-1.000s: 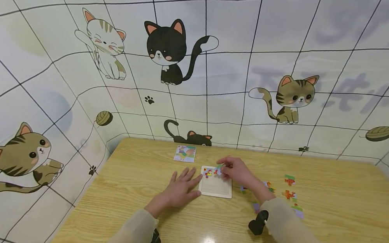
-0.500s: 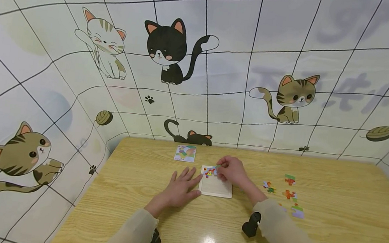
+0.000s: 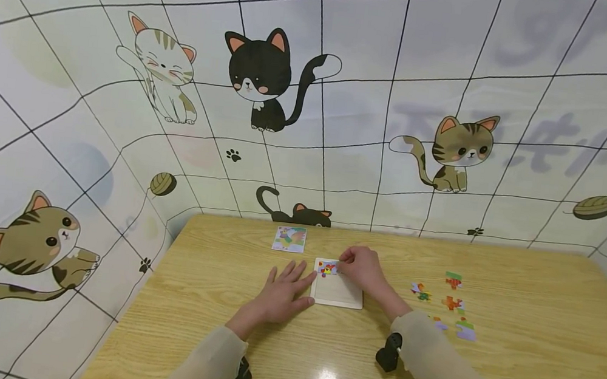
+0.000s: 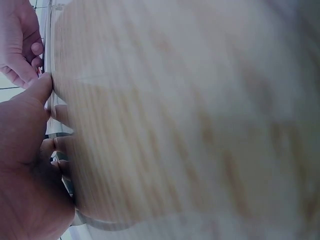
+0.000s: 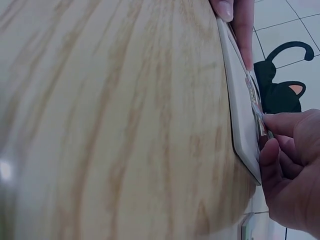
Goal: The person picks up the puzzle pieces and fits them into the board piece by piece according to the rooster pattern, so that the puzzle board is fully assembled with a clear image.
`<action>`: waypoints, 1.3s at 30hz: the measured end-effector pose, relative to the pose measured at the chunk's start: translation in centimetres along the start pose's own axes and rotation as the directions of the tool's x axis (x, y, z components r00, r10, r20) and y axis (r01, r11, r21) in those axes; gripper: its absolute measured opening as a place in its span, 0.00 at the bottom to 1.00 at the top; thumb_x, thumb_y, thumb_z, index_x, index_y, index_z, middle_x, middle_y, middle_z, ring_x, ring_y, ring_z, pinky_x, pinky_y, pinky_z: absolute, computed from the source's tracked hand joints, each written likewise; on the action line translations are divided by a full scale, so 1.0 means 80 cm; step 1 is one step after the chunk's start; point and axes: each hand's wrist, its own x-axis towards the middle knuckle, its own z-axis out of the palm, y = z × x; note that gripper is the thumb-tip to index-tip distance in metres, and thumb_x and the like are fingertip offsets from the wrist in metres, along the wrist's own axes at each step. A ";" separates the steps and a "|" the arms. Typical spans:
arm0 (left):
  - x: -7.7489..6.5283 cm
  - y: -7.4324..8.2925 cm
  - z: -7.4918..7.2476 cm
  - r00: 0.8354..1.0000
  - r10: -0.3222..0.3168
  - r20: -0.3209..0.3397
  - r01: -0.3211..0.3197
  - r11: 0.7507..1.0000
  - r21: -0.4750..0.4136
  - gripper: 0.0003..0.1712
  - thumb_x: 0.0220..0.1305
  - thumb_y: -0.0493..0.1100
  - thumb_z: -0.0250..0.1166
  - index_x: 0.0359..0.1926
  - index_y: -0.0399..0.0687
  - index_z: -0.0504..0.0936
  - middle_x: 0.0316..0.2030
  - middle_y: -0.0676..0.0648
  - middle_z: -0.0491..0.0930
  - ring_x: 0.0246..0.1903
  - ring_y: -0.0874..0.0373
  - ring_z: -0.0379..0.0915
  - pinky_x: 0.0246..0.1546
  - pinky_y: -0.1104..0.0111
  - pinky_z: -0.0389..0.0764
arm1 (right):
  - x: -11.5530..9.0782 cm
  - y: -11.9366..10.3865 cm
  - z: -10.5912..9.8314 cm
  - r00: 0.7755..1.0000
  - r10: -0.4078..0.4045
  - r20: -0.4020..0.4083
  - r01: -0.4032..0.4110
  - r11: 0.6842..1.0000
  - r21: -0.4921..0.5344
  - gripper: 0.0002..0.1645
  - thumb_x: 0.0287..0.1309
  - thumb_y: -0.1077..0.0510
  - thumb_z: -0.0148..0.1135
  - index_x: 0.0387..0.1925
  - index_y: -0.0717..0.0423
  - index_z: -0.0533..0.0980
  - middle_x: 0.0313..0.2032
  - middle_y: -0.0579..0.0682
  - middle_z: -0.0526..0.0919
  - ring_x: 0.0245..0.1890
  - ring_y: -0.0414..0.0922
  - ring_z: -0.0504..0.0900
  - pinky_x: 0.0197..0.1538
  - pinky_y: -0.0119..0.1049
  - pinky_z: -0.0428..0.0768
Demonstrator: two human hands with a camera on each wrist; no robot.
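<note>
A shallow pale wooden puzzle tray [image 3: 340, 294] lies on the table, with colourful jigsaw pieces [image 3: 323, 271] in its upper left corner. My right hand [image 3: 365, 273] is over the tray's upper right part. Its thumb and index finger pinch a jigsaw piece [image 5: 260, 125] low against the tray, beside the pieces lying there. Most of that piece is hidden by the fingers in the head view. My left hand [image 3: 283, 297] lies palm down with fingers spread, its thumb and index fingertips right at the tray's left edge.
A square picture card [image 3: 289, 239] lies behind the tray to the left. Several loose jigsaw pieces [image 3: 454, 303] are scattered right of the tray, some near my right forearm. A cat-patterned wall covering [image 3: 354, 176] rises behind the wooden table [image 3: 536, 334].
My right hand has brought the jigsaw piece slightly left and down, against the pieces in the tray. The right forearm has shifted left, showing more loose pieces. My left hand has stayed put.
</note>
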 end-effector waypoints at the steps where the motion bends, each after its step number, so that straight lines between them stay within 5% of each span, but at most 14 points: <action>1: 0.000 0.001 -0.001 1.000 -0.004 0.003 0.004 1.000 0.003 0.36 0.79 0.56 0.54 0.79 0.48 0.62 0.79 0.37 0.49 0.78 0.36 0.38 0.70 0.31 0.39 | 0.000 0.001 0.000 1.000 -0.005 0.003 0.005 1.000 -0.004 0.06 0.58 0.63 0.72 0.35 0.62 0.84 0.29 0.50 0.83 0.32 0.45 0.79 0.35 0.37 0.77; 18: 0.001 0.003 -0.003 1.000 -0.025 0.018 0.025 0.999 0.027 0.36 0.79 0.58 0.53 0.79 0.48 0.61 0.79 0.38 0.50 0.79 0.38 0.39 0.70 0.33 0.41 | 0.002 0.017 0.008 0.996 -0.086 -0.025 0.085 0.996 -0.028 0.05 0.60 0.61 0.72 0.36 0.59 0.86 0.30 0.46 0.84 0.32 0.42 0.79 0.39 0.39 0.77; 29: 0.001 0.001 -0.002 0.999 -0.034 0.018 0.033 0.998 0.048 0.36 0.79 0.59 0.52 0.80 0.50 0.61 0.80 0.39 0.49 0.79 0.39 0.39 0.71 0.34 0.41 | 0.000 0.026 -0.008 0.980 -0.164 0.114 0.170 0.984 -0.048 0.11 0.61 0.62 0.71 0.45 0.60 0.87 0.38 0.49 0.81 0.37 0.45 0.75 0.42 0.41 0.76; 39: 0.001 0.001 -0.001 1.000 -0.027 0.014 0.026 0.999 0.041 0.36 0.79 0.59 0.52 0.80 0.50 0.61 0.80 0.39 0.49 0.79 0.39 0.39 0.71 0.33 0.41 | 0.000 0.025 -0.010 0.973 -0.184 0.136 0.198 0.976 -0.094 0.12 0.61 0.61 0.73 0.45 0.61 0.87 0.37 0.49 0.80 0.34 0.43 0.73 0.39 0.38 0.75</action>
